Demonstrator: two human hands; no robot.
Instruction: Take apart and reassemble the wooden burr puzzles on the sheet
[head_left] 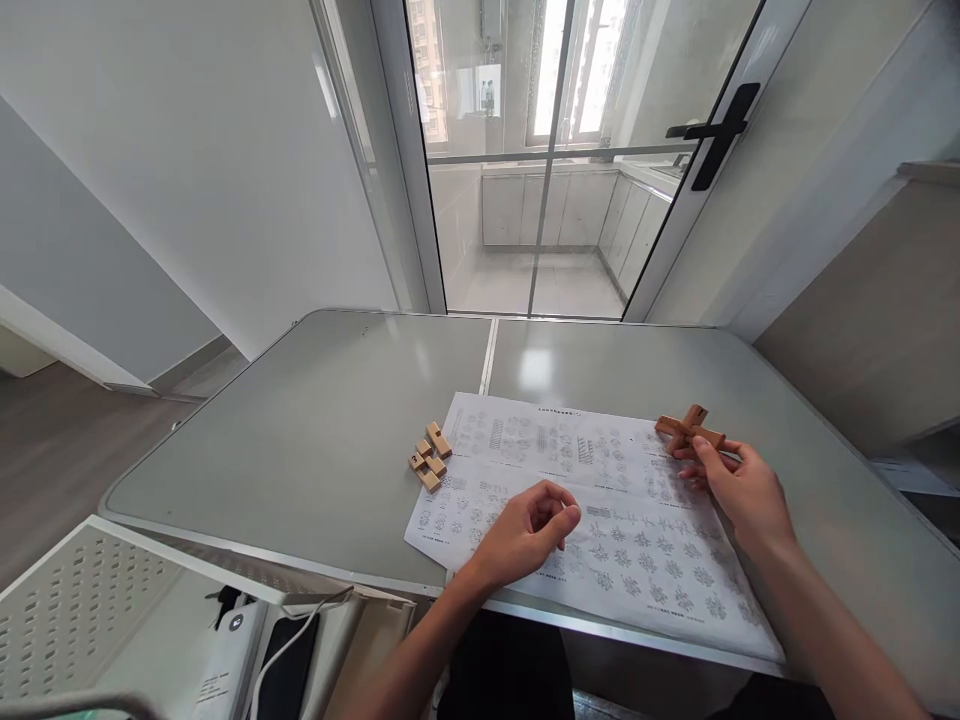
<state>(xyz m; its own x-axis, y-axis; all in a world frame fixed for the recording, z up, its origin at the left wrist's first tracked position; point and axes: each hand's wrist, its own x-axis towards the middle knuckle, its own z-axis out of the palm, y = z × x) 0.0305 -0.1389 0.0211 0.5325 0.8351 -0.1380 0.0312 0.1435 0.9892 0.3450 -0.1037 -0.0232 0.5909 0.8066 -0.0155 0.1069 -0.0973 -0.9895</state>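
My right hand [750, 492] pinches a partly joined wooden burr puzzle [686, 428], its reddish-brown notched sticks crossing each other. It is at the right edge of a large printed sheet [525, 480]. My left hand [529, 530] hovers over or rests on the sheet's lower middle; which one I cannot tell. Its fingers are loosely curled toward the thumb, and nothing shows in them. Left of that hand, several lighter notched wooden pieces [431, 463] lie in a small cluster at the sheet's left edge, one bearing a dark mark.
The grey table [300, 420] has a metal rim and a center seam. At lower left stands a white perforated basket [97, 560] holding a white box [232, 660], a dark phone-like slab [285, 665] and a cable. Behind the table is a glass door with a black handle [724, 130].
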